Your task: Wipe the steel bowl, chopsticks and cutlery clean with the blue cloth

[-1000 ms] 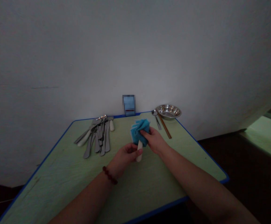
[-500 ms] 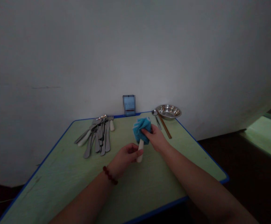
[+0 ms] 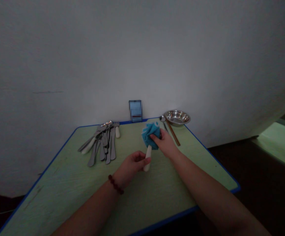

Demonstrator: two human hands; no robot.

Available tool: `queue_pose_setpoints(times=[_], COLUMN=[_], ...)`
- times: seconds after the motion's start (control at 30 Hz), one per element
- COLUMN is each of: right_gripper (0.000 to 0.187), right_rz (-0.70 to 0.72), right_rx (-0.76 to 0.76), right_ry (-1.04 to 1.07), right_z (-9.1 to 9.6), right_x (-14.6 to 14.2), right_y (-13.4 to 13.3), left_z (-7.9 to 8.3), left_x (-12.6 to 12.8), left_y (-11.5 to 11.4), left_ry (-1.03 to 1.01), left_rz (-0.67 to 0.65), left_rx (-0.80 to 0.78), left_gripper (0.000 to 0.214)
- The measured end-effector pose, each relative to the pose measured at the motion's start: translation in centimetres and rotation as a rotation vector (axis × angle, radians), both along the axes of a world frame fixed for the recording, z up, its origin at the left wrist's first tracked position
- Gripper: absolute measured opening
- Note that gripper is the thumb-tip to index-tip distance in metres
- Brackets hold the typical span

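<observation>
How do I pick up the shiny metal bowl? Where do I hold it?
Pinch the rim of the steel bowl with your hand, coming from the right side. It is wide and shallow, so the rim is the easiest part to hold. The left side is crowded by the spoon and the chopsticks.

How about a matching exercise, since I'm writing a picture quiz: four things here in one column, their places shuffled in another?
Things:
1 blue cloth
2 white utensil handle
3 round stainless steel bowl
4 bunch of steel cutlery

Places:
A left hand
B far right corner of the green table
C right hand
D left of both hands

Pairs: 1-C, 2-A, 3-B, 4-D
</observation>
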State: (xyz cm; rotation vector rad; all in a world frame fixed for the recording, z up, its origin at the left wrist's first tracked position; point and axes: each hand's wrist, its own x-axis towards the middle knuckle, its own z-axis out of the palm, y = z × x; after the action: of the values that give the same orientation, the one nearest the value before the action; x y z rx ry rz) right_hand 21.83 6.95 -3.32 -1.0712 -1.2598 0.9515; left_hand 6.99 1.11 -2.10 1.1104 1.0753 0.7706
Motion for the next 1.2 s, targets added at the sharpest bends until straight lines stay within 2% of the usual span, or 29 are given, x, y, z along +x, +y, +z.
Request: queue_pose_setpoints(times=[0.17, 0.27, 0.53, 0.83, 1.03, 1.2], right_gripper=[0.026, 0.029, 0.023, 0.026, 0.025, 0.025], right_rz=[-0.029, -0.008, 0.074, 0.157, 0.264, 0.222], right_rx=[-0.018, -0.069, -0.148, -0.229, -0.283, -0.263], right_ry=[-0.006, 0.065, 0.274, 0.442, 0.481, 0.425], right_z=[0.3, 0.3, 0.8, 0.3, 0.4, 0.2], right_x=[0.1, -0.3, -1.4, -1.8, -1.8, -1.6], right_y=[-0.1, -0.2, -0.9, -1.1, -1.3, -1.0], left_z=[0.0, 0.0, 0.0, 0.0, -0.1, -0.2], left_x=[-0.1, -0.1, -0.1, -0.1, -0.2, -0.2], left_y=[0.0, -0.1, -0.1, 0.0, 0.0, 0.1], left_ry=[0.024, 0.038, 0.027, 0.025, 0.018, 0.014], left_rz=[-0.026, -0.045, -0.040, -0.027, -0.036, -0.037], left_rx=[0.011, 0.021, 0.019, 0.042, 0.038, 0.030], left_gripper=[0.023, 0.024, 0.025, 0.024, 0.024, 0.025])
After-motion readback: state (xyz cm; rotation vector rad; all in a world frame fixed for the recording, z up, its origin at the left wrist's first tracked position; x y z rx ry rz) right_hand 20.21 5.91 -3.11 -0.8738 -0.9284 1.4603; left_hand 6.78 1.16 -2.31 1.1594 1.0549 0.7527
